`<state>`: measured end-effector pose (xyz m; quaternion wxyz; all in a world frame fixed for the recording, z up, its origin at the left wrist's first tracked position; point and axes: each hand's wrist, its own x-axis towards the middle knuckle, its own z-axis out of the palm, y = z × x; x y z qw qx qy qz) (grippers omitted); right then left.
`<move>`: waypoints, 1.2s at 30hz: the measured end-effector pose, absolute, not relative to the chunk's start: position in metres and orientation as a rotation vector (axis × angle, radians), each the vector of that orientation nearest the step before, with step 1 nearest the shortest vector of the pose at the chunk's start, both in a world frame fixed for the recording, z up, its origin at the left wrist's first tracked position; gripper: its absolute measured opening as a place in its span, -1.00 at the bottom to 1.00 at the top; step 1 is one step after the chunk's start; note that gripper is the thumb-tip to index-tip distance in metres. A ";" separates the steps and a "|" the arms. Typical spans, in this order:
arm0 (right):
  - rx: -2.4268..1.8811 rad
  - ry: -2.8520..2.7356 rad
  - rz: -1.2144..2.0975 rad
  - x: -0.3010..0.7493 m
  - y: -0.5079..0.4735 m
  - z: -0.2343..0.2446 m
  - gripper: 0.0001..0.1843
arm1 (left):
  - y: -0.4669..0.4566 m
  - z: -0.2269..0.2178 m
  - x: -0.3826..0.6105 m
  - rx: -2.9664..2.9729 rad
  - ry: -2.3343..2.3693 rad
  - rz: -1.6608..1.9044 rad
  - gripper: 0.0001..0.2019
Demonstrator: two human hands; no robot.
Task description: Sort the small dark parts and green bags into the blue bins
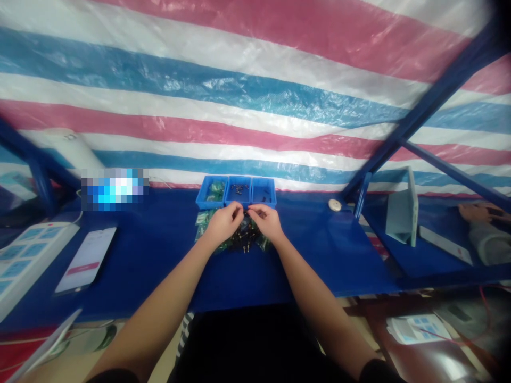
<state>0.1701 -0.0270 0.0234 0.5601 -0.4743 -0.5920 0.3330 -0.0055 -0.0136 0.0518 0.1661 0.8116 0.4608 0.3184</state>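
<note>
My left hand [224,222] and my right hand [266,221] meet over a small heap of green circuit boards and dark parts [244,239] on the blue table [159,255]. Both hands have their fingers curled and pinched together at the middle, close to touching each other. What they pinch is too small to name. Just beyond the hands stand three blue bins [236,192] in a row. The left bin holds green boards, the middle and right ones hold small dark parts.
A white phone [86,260] and a white power strip [24,260] lie at the left. A round white object [334,204] sits right of the bins. Blue frame bars [423,111] rise at right. Another person's hand [477,213] works at the far right.
</note>
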 end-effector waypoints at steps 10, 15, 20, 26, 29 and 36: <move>-1.181 -1.427 0.623 0.173 -0.031 0.026 -0.77 | -0.003 0.055 -0.001 2.525 1.410 0.686 -0.77; -1.179 -1.495 0.548 0.173 -0.030 0.026 -0.81 | -0.004 0.057 -0.003 2.387 1.387 0.742 -0.76; -1.164 -1.525 0.538 0.171 -0.030 0.025 -0.82 | -0.006 0.060 -0.004 2.309 1.365 0.846 -0.76; -1.158 -1.523 0.527 0.173 -0.029 0.029 -0.80 | -0.013 0.059 -0.002 2.239 1.342 0.922 -0.77; -1.189 -1.524 0.519 0.173 -0.029 0.031 -0.80 | -0.017 0.059 0.000 2.213 1.351 0.922 -0.80; -1.171 -1.587 0.512 0.167 -0.036 0.037 -0.79 | -0.026 0.057 -0.001 2.117 1.435 0.988 -0.80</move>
